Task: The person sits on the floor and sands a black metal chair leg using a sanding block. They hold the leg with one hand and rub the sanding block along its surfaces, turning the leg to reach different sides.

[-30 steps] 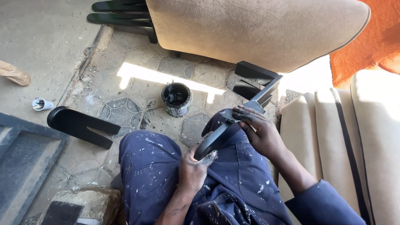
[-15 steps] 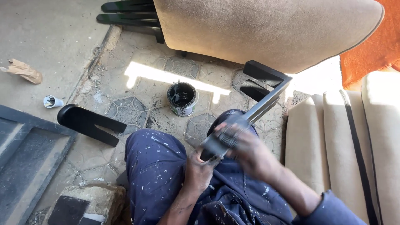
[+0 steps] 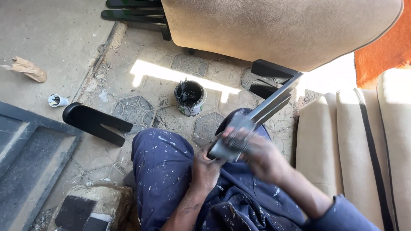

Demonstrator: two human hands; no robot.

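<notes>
Down at six o'clock, over the lap, the left hand is clamped on the near end of a dark metal bracket; the right hand, blurred, rubs along it, grip unclear. Open paint tin sits at twelve o'clock on the floor, so a swinging far end could tip it

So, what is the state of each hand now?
Left hand: closed on the dark metal bracket.
Right hand: blurred, on the same bracket; grip cannot be told.

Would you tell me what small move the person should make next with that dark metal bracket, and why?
Probably keep the left hand gripping the bracket at its near end while the right hand, blurred over that end, rubs further up, since most of its length lies beyond both hands.
</notes>
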